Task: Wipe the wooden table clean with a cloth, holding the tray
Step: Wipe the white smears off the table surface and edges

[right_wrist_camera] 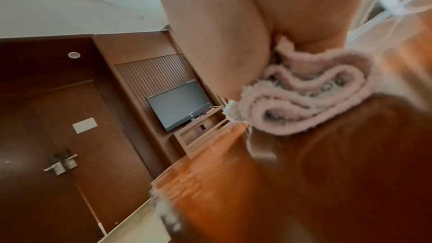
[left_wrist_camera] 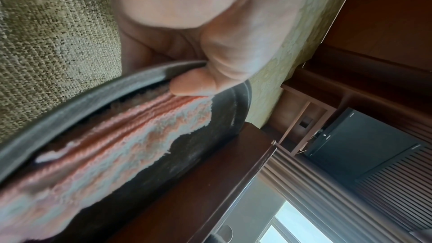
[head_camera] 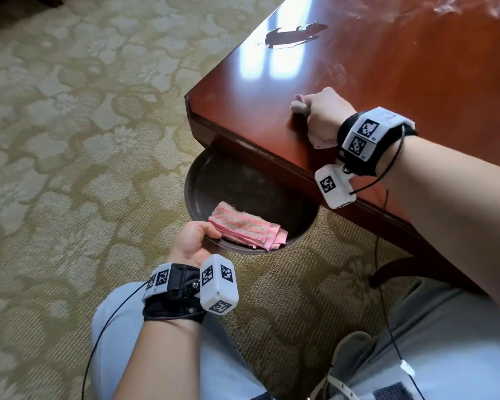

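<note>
Reddish-brown polished wood makes up the bench [head_camera: 401, 67], which fills the head view from 12 to 3 o'clock, its corner pointing toward 9 o'clock. The right hand [head_camera: 319, 112] rests on the benchtop near that corner, its grip clenched around a bunched pink cloth [head_camera: 299, 106] that pokes out at both ends of the fist; in the right wrist view the cloth [right_wrist_camera: 304, 99] lies in rolled folds pressed against the wood [right_wrist_camera: 327, 173].

A round dark tray [head_camera: 228, 180] sits partly tucked under the bench edge, just below it, over the patterned carpet [head_camera: 70, 140]. The left hand [head_camera: 192, 241] grasps the tray rim at about 7 o'clock, thumb on top, the other fingers hidden beneath. A second folded pink striped towel [head_camera: 243, 226] lies in the tray toward 6 o'clock; the left wrist view shows the thumb [left_wrist_camera: 194, 84] touching this towel [left_wrist_camera: 121, 154] just inside the rim [left_wrist_camera: 93, 95].
</note>
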